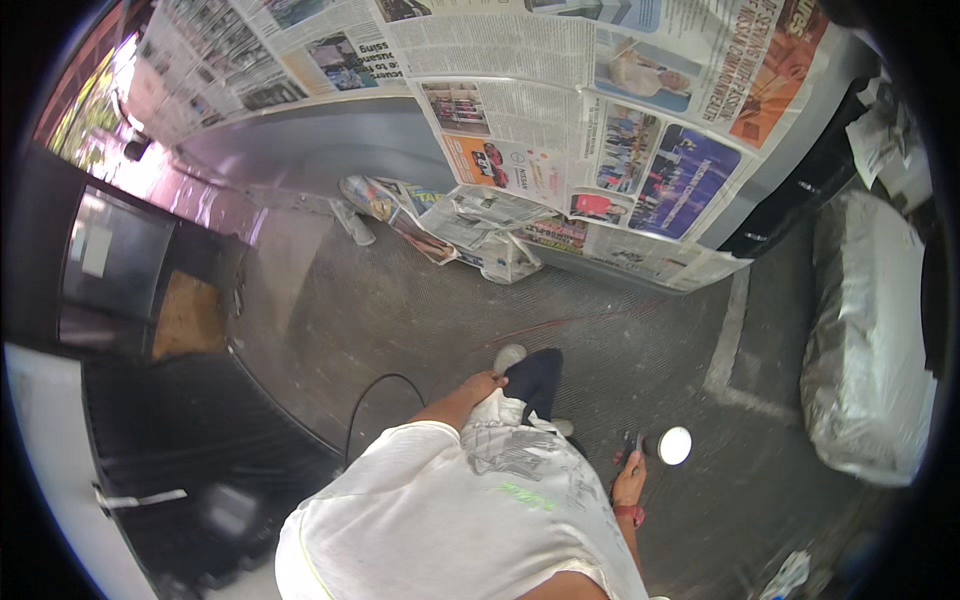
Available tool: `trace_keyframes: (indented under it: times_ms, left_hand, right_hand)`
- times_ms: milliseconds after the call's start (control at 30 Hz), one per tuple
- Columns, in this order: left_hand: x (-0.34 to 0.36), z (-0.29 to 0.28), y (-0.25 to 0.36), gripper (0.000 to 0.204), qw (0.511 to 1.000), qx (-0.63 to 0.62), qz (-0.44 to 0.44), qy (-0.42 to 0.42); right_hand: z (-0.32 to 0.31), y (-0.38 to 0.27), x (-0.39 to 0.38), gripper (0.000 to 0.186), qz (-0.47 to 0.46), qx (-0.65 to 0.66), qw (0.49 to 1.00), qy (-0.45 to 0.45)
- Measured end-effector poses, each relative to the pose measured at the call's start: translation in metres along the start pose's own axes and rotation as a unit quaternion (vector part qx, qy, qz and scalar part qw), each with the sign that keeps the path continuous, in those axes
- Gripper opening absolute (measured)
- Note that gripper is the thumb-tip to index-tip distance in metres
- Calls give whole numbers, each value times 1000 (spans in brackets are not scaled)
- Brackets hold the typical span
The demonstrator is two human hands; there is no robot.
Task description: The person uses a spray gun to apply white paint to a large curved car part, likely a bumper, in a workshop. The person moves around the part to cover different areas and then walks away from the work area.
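Black hose curves beside the left hand, which is at the white shirt's hem, its grip impossible to tell, while farther right the right hand is wrapped around a dark tool, a white disc just to its right.

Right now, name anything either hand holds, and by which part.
Right hand holds a dark tool with a round white top, apparently by its handle. Left hand at the hem of the white shirt; grip unclear.
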State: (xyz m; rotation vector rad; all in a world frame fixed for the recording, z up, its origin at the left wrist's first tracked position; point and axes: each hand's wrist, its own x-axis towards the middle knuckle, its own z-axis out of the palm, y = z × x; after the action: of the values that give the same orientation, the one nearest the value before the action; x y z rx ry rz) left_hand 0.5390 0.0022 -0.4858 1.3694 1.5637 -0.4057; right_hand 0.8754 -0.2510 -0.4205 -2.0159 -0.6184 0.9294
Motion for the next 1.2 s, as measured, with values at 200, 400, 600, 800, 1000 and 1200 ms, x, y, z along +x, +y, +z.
trace_keyframes:
  times_ms: [200, 400, 600, 800, 1000, 1200]
  left_hand:
    - [6, 80, 49, 50, 999, 6, 19, 29]
    - [58, 166, 159, 53, 996, 45, -6, -74]
    - [5, 191, 317, 48, 995, -75, 71, -8]
    - [3, 263, 338, 49, 977, -142, 32, 154]
    - [-109, 430, 337, 56, 932, -239, -119, 243]
    - [-166, 667, 323, 50, 817, -465, -274, 203]
  right_hand:
    - [-108, 60, 59, 58, 13, -10, 999, -35]
    - [-245, 103, 108, 58, 3, -124, 992, 0]
    - [-341, 26, 153, 57, 29, -176, 984, -3]
    - [-427, 88, 244, 58, 5, -74, 987, -140]
    - [-537, 133, 319, 55, -93, -169, 959, -208]
    - [-619, 202, 443, 55, -272, -248, 898, -241]
